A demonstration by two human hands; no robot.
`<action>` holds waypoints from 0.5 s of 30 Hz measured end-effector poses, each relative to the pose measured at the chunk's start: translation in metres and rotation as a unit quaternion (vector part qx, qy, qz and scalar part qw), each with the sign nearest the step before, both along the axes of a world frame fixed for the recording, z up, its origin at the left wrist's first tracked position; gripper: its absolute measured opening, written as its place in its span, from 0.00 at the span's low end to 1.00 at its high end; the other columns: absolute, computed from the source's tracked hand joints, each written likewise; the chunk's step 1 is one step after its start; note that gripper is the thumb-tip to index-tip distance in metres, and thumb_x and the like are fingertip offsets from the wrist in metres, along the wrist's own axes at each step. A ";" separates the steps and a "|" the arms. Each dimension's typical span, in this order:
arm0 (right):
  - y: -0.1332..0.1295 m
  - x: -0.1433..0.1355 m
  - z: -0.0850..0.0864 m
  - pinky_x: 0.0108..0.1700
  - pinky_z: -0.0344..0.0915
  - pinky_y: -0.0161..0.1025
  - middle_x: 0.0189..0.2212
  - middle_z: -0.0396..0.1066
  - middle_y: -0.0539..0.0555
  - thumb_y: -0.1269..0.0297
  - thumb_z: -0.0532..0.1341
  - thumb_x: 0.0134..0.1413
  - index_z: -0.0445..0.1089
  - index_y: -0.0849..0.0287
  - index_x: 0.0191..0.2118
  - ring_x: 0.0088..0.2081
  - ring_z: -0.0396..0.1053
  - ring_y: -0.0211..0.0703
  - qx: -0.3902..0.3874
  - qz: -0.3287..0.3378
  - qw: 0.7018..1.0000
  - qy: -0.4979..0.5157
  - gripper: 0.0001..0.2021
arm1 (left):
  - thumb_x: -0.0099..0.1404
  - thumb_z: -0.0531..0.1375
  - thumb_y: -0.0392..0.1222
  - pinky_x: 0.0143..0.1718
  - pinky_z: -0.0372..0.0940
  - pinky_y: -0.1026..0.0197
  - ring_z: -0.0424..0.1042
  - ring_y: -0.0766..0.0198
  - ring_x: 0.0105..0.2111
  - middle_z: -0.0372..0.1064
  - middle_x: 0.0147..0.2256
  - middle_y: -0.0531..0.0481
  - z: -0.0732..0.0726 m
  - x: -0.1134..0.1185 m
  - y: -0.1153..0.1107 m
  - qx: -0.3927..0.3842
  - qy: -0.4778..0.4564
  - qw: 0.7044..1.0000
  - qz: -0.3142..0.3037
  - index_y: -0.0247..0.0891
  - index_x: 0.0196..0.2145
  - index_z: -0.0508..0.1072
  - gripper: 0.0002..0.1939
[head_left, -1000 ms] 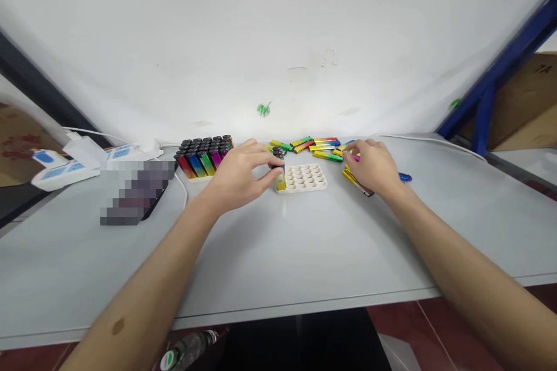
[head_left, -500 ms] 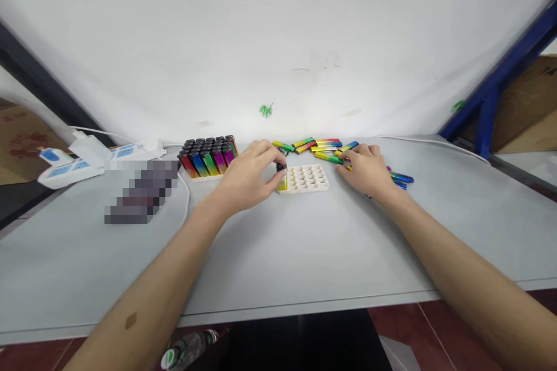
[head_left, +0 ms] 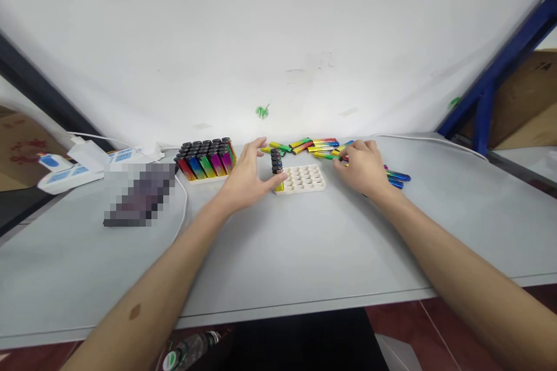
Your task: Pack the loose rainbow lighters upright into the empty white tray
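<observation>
Nearest me there's a clear bottle [head_left: 191, 351] down below the front edge of the tabletop [head_left: 300, 255], left of middle. Up top, toward the left edge, sits something dark [head_left: 141, 194], too pixelated to make out, with a white cable [head_left: 186, 208] curving past its right side. Further in, my left hand [head_left: 246, 182] is spread wide, fingers well apart from the thumb, gripping nothing. The thumb tip is right at the standing lighters [head_left: 277, 169] in the left end of the white tray [head_left: 304, 188]; can't tell if it's touching. That tray's mid-tabletop, well back from the front edge, with pockets showing across the rest. Right of it, my right hand [head_left: 363, 168] has its fingers curled down over some lighters, so I can't tell if they've got hold of one. Blue lighters [head_left: 398, 176] poke out on the right-edge side. Left of my left hand there's a rack [head_left: 209, 179] packed with upright, black-topped lighters. Past the tray, loose lighters [head_left: 322, 149] lie jumbled near the back edge, just short of the wall [head_left: 278, 40].
</observation>
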State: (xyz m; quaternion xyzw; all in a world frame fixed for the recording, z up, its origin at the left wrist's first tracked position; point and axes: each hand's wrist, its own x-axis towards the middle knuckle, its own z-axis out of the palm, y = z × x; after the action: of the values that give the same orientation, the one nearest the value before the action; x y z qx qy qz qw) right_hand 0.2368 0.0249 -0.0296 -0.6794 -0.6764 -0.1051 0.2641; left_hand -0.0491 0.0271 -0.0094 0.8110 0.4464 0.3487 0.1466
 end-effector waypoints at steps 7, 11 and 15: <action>-0.008 -0.016 0.014 0.42 0.70 0.46 0.34 0.74 0.54 0.46 0.54 0.64 0.58 0.53 0.42 0.38 0.73 0.47 0.034 0.100 0.906 0.411 0.15 | 0.57 0.67 0.57 0.54 0.67 0.51 0.72 0.52 0.54 0.70 0.56 0.39 -0.012 0.004 0.003 -0.143 -0.042 0.988 -0.044 0.40 0.60 0.60 0.39; -0.012 -0.027 0.014 0.24 0.66 0.36 0.26 0.66 0.44 0.39 0.56 0.60 0.54 0.49 0.43 0.22 0.66 0.38 0.003 0.142 0.829 0.541 0.20 | 0.54 0.69 0.57 0.51 0.69 0.52 0.73 0.53 0.50 0.71 0.53 0.43 -0.005 0.006 -0.001 -0.140 -0.030 0.988 -0.052 0.40 0.54 0.65 0.35; -0.017 -0.033 0.019 0.16 0.48 0.32 0.19 0.56 0.43 0.36 0.55 0.58 0.61 0.52 0.36 0.15 0.49 0.31 -0.075 0.149 0.782 0.601 0.23 | 0.52 0.69 0.60 0.50 0.68 0.50 0.72 0.50 0.50 0.71 0.52 0.42 -0.001 0.011 -0.007 -0.145 0.012 0.988 -0.059 0.38 0.53 0.65 0.38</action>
State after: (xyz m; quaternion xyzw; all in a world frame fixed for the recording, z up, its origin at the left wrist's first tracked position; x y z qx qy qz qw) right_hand 0.2034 0.0079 -0.0107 -0.5130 -0.4796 0.4159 0.5778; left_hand -0.0378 0.0203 -0.0106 0.8101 0.4456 0.2612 0.2773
